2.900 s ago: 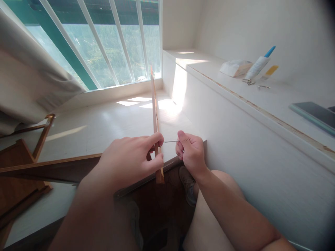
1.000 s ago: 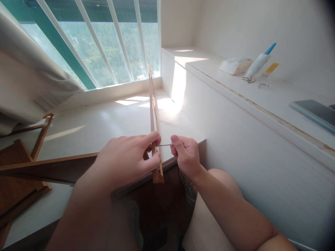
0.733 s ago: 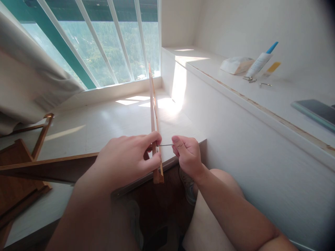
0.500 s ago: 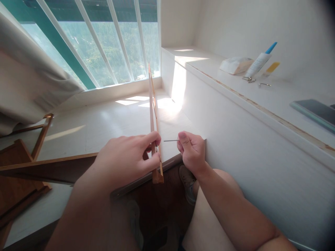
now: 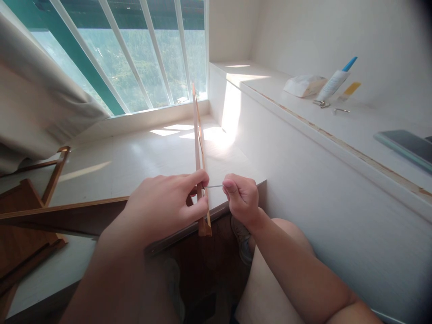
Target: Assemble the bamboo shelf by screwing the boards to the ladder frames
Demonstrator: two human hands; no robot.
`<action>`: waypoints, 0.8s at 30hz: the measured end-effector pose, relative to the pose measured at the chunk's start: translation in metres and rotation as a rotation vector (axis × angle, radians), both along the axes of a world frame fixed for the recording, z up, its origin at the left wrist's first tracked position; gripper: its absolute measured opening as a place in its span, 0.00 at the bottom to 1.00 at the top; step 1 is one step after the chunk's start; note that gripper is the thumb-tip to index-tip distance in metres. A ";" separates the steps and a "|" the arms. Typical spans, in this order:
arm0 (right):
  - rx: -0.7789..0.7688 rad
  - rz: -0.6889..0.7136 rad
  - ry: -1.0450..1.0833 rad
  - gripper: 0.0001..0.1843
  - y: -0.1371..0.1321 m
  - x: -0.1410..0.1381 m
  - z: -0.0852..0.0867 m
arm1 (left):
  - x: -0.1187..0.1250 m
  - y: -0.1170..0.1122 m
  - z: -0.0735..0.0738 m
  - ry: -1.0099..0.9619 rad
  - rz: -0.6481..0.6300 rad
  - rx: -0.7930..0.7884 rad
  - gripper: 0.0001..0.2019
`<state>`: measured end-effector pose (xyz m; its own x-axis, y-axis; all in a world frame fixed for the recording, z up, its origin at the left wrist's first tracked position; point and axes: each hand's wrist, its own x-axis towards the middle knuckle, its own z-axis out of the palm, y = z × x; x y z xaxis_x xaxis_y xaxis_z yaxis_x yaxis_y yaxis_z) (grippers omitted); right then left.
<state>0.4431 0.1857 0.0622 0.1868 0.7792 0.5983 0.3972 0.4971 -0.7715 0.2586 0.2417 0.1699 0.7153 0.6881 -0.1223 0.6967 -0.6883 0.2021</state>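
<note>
My left hand (image 5: 172, 195) is closed on a narrow wooden frame (image 5: 198, 144) that stands on edge, with thumb and fingers around its near part. The frame's two brown strips run away from me toward the window. From the right, my right hand (image 5: 242, 195) is closed around a thin metal tool that looks like a hex key (image 5: 215, 186). Its grey shaft points left, and the tip meets the frame beside my left fingertips. My fist hides the tool's other end, and my fingers partly cover the spot where the tip touches.
A brown-edged wooden panel (image 5: 101, 210) reaches left beneath my forearm, near more wooden parts (image 5: 29, 220). On the right-hand ledge (image 5: 270, 85) lie a white tube with a blue nozzle (image 5: 334, 84), small metal pieces (image 5: 321, 104) and a dark flat object (image 5: 405, 146). A curtain (image 5: 43, 99) hangs left.
My right hand has moved slightly left, bringing the hex key's tip from a small gap away to the frame. My left hand keeps its grip on the frame.
</note>
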 end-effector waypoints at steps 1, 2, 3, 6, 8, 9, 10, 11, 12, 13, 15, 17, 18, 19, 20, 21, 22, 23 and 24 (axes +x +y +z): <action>0.015 0.005 -0.006 0.25 0.000 0.000 0.000 | 0.000 0.000 0.000 -0.002 -0.001 0.001 0.10; 0.030 0.010 -0.011 0.24 0.000 0.000 -0.001 | 0.000 0.000 0.000 -0.005 -0.002 0.003 0.10; 0.045 0.013 -0.015 0.24 0.000 0.000 -0.001 | 0.000 0.000 0.000 -0.007 -0.004 0.005 0.10; 0.084 0.022 -0.034 0.22 0.002 0.001 -0.004 | -0.002 -0.001 0.000 -0.010 -0.008 0.011 0.10; 0.131 0.040 -0.050 0.20 0.004 0.002 -0.006 | -0.002 -0.001 0.000 -0.012 -0.009 0.011 0.10; 0.158 0.051 -0.058 0.20 0.005 0.003 -0.007 | -0.002 -0.001 0.000 -0.013 -0.009 0.010 0.10; 0.182 0.059 -0.065 0.19 0.006 0.003 -0.008 | -0.002 0.000 0.000 -0.014 -0.008 0.009 0.10; 0.200 0.062 -0.070 0.18 0.007 0.004 -0.010 | -0.002 0.000 0.000 -0.015 -0.008 0.007 0.10; 0.210 0.062 -0.074 0.18 0.008 0.004 -0.010 | -0.001 0.000 0.000 -0.015 -0.007 0.005 0.10; 0.214 0.061 -0.080 0.18 0.009 0.004 -0.011 | -0.001 0.000 0.001 -0.014 -0.007 0.003 0.10; 0.217 0.060 -0.095 0.17 0.011 0.004 -0.012 | -0.001 0.000 0.001 -0.013 -0.008 0.004 0.10; 0.221 0.053 -0.101 0.17 0.012 0.002 -0.013 | -0.001 0.000 0.001 -0.013 -0.010 0.007 0.10; 0.224 0.046 -0.098 0.17 0.012 0.002 -0.014 | -0.001 0.000 0.001 -0.013 -0.010 0.007 0.10; 0.224 0.038 -0.088 0.17 0.012 0.001 -0.014 | -0.001 -0.001 0.001 -0.014 -0.010 0.007 0.10; 0.223 0.028 -0.075 0.18 0.012 0.000 -0.015 | -0.001 -0.001 0.001 -0.013 -0.009 0.006 0.10; 0.223 0.017 -0.061 0.18 0.012 -0.001 -0.015 | -0.001 -0.001 0.001 -0.013 -0.009 0.003 0.11; 0.222 0.008 -0.049 0.18 0.012 -0.001 -0.015 | -0.002 -0.001 0.001 -0.014 -0.007 0.002 0.11; 0.222 -0.002 -0.037 0.19 0.012 -0.001 -0.016 | -0.002 -0.001 0.001 -0.015 -0.007 0.000 0.11; 0.223 -0.009 -0.026 0.19 0.012 -0.002 -0.016 | -0.002 -0.001 0.001 -0.016 -0.007 0.000 0.11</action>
<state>0.4413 0.1977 0.0465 0.1755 0.6256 0.7601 0.4211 0.6502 -0.6324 0.2563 0.2403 0.1714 0.7218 0.6832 -0.1106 0.6886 -0.6930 0.2135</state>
